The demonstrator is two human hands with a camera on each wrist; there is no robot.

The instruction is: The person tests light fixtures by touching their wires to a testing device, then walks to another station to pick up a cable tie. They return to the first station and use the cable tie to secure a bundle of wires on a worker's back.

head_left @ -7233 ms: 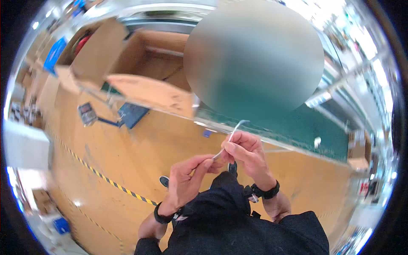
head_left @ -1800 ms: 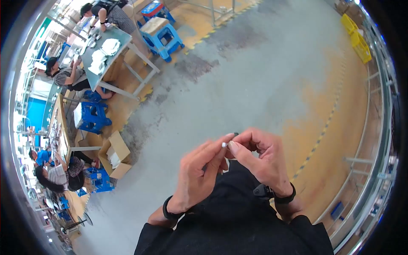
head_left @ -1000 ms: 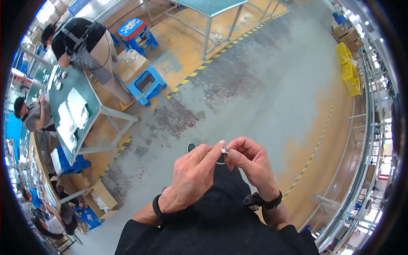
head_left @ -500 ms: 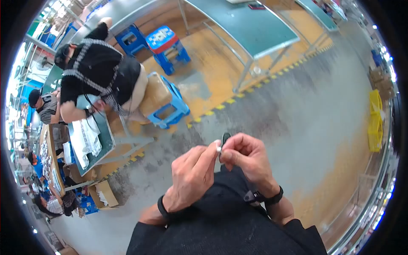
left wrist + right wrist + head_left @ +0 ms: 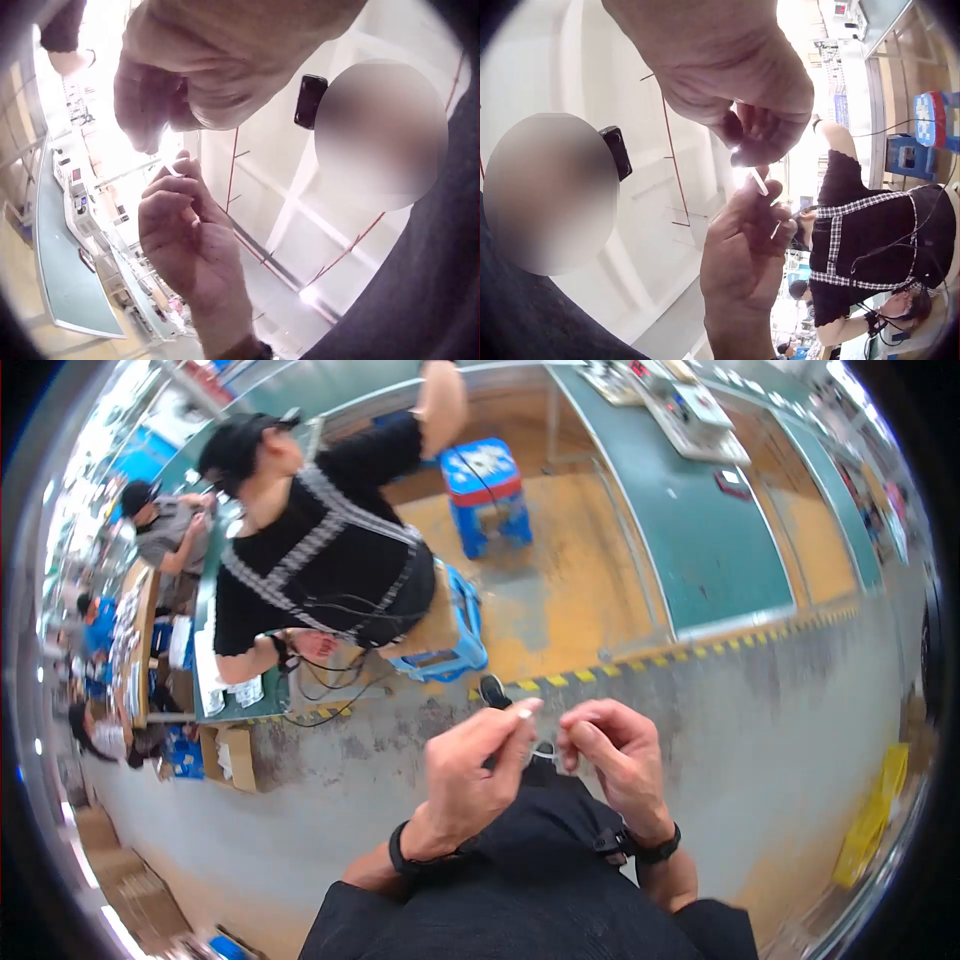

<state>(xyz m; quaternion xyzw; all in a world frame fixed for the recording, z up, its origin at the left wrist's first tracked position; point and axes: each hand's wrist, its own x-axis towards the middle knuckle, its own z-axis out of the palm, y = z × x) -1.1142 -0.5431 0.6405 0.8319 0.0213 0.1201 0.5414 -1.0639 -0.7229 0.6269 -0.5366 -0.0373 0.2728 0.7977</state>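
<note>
A thin white plastic strip (image 5: 543,754), which looks like a cable tie, curves between the two hands in front of the dark shirt. My left hand (image 5: 472,770) pinches it between thumb and fingers, and a small white end shows by the fingertips. Close on the other side, my right hand (image 5: 622,760) grips it with curled fingers and thumb. In the right wrist view a straight length of the white strip (image 5: 759,182) crosses the left fingertips, just below the right hand's fingers. The left wrist view shows both hands' fingertips close together, against glare.
A person in a black top (image 5: 350,550) with checked straps sits ahead to the left on a blue stool (image 5: 465,625). A red-and-blue stool (image 5: 485,475) and green-topped table (image 5: 690,540) stand beyond. Cardboard box (image 5: 238,760) at left; yellow crate (image 5: 870,820) at right.
The head view has turned and come nearer the tables, so the person ahead looks larger. My hands have drawn slightly apart, and the strip's curve now shows between them.
</note>
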